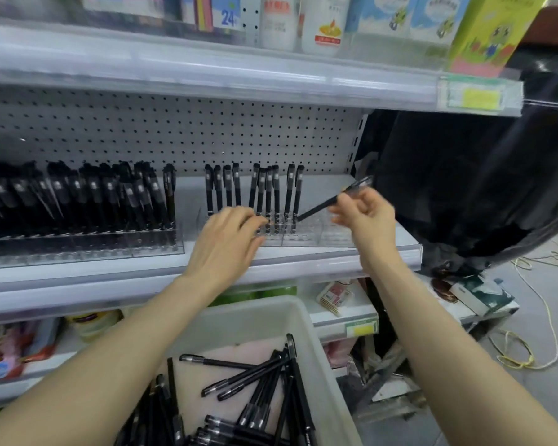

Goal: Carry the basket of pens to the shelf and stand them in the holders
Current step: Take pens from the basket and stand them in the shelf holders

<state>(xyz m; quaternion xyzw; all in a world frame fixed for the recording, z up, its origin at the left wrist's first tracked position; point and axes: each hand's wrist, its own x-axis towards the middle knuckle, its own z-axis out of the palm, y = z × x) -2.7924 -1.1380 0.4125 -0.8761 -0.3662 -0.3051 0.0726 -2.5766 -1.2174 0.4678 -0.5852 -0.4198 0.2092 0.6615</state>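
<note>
Up at the middle shelf (110,278), our right hand (364,214) pinches one black pen (316,209) in curled fingers, tilted, tip down at the clear holder (322,235), just beside the standing pens (268,191). Our left hand (229,239) rests on that holder's front, fingers fairly straight. Below us sits the white basket (306,320), loose pens (258,375) heaped inside. Further left, a second holder (78,246) is packed full.

Black capped standing pens (273,191) sit upright in the clear holder (306,236), eleven or so, though blur makes the count unsure. A slanting pen (319,208) angles tip-down at the holder's right end, pinched in the right hand (364,210). Below the holder, the white basket (316,346) carries loose pens (261,381) lying crisscross.
</note>
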